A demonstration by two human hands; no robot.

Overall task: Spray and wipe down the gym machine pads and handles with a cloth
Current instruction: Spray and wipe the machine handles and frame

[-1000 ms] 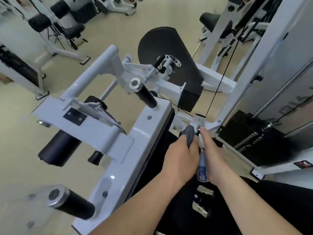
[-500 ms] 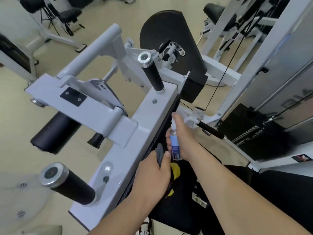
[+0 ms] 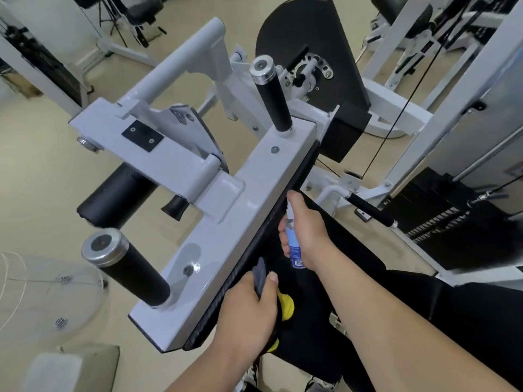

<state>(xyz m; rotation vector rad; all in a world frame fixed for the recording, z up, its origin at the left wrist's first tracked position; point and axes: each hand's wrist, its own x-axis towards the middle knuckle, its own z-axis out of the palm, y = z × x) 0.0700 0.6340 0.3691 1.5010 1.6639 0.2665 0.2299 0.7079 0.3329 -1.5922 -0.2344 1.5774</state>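
Left hand [image 3: 249, 306] gripping low; right hand [image 3: 310, 230] gripping farther forward.

Illumination is bright, even and diffuse, and shadows on the floor [image 3: 42, 171] are faint and soft-edged. Specular glare shows on the upward faces of the glossy white frame [image 3: 195, 265] and on the chrome handle cap [image 3: 263, 69] at 12 o'clock. The black pad [image 3: 356, 250] is crushed to near-featureless. The left hand [image 3: 249, 306] and right hand [image 3: 310, 236] render sharp. The floor fan [image 3: 42, 292] at 8 o'clock is smeared and ghosted. The uprights [image 3: 452, 94] at 2 o'clock lean and bow from wide-angle distortion.
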